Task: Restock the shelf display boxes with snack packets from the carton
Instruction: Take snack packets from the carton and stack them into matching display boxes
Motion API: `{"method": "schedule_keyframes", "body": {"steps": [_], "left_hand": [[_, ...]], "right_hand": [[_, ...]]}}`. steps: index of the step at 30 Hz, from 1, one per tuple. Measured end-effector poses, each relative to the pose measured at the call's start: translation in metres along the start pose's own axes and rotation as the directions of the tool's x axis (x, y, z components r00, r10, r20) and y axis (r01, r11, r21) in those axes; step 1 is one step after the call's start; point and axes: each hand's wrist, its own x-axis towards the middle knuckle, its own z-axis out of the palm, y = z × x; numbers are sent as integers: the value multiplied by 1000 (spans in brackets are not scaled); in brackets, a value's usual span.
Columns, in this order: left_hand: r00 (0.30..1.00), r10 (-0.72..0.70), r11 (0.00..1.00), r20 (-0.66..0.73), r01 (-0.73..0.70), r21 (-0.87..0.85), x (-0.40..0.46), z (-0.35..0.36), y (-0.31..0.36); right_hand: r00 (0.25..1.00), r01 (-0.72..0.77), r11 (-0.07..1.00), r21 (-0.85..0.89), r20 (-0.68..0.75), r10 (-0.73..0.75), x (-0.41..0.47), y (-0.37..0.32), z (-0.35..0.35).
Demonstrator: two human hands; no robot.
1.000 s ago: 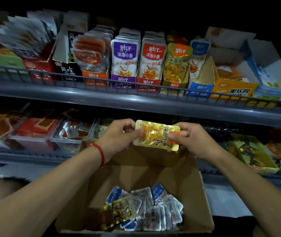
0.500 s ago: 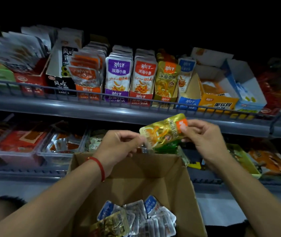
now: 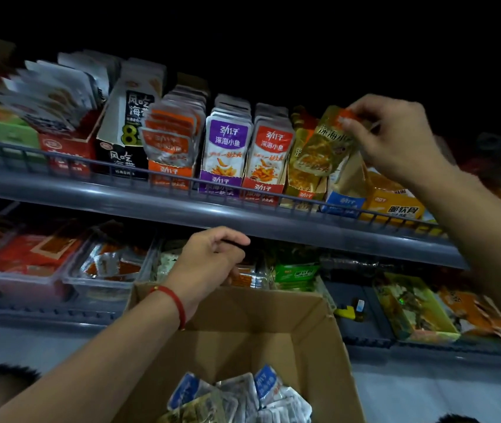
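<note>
The right hand [image 3: 395, 138] pinches a gold snack packet [image 3: 325, 145] by its top corner, up at the gold display box [image 3: 302, 186] on the upper shelf [image 3: 182, 209]. The left hand [image 3: 209, 264] is loosely curled, holding nothing, above the carton [image 3: 243, 331] of packets.

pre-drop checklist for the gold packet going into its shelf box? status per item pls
1. Grip: right hand pinches the gold packet at its top edge. ok.
2. Right box: packet hangs in front of the gold display box, between the red-label box and the blue box. ok.
3. Facing: printed front faces out, but the packet is tilted, not upright like the rows beside it. not ok.
4. Room in the gold box: hidden behind the packet. cannot tell.
5. Left hand: holds nothing, loosely curled over the carton. ok.
6. Stock left: blue and gold packets show in the carton. ok.
</note>
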Motion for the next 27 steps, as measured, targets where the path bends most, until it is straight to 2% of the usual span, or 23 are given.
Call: {"method": "schedule_keyframes", "body": {"steps": [3, 9, 17, 27], "left_hand": [[1000, -2, 1000, -8, 2, -20, 1, -4, 3], [998, 4, 998, -55, -7, -56, 0, -8, 8], [997, -16, 999, -73, 13, -50, 2, -8, 8], [998, 6, 1000, -57, -5, 11, 1, -3, 3]], "right_hand": [[995, 40, 998, -47, 97, -35, 5, -4, 15], [973, -7, 998, -59, 228, 21, 4, 0, 41], [997, -18, 990, -141, 66, 27, 5, 12, 52], [1000, 8, 989, -150, -4, -9, 4, 16, 62]]}}
